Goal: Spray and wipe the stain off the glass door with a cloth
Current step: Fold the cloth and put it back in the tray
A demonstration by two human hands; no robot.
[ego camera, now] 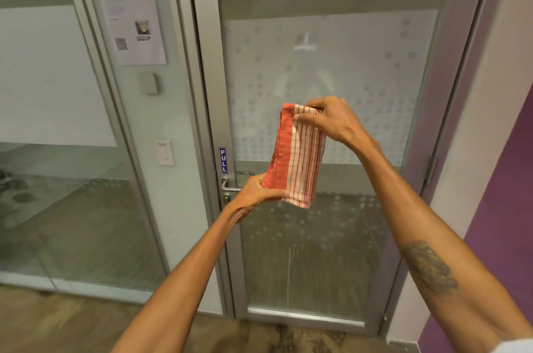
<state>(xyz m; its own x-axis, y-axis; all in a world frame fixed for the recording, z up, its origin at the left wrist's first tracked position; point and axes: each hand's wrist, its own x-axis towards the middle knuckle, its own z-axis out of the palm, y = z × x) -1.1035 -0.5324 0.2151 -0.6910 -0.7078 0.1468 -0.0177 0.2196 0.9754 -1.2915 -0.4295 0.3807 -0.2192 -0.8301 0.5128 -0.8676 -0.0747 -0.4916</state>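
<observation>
A folded red and white striped cloth (295, 155) is held upright in front of the glass door (331, 64). My right hand (326, 119) pinches its top edge and my left hand (256, 189) grips its bottom left corner. The door has a frosted dotted band across the middle. Thin pale drip streaks (289, 272) run down the lower clear glass. No spray bottle is in view.
A metal lever handle (229, 186) and a blue PULL label (223, 160) sit on the door's left frame. A glass wall panel to the left carries a paper notice (134, 15) and a white switch (164, 153). A purple wall (501, 208) stands at the right.
</observation>
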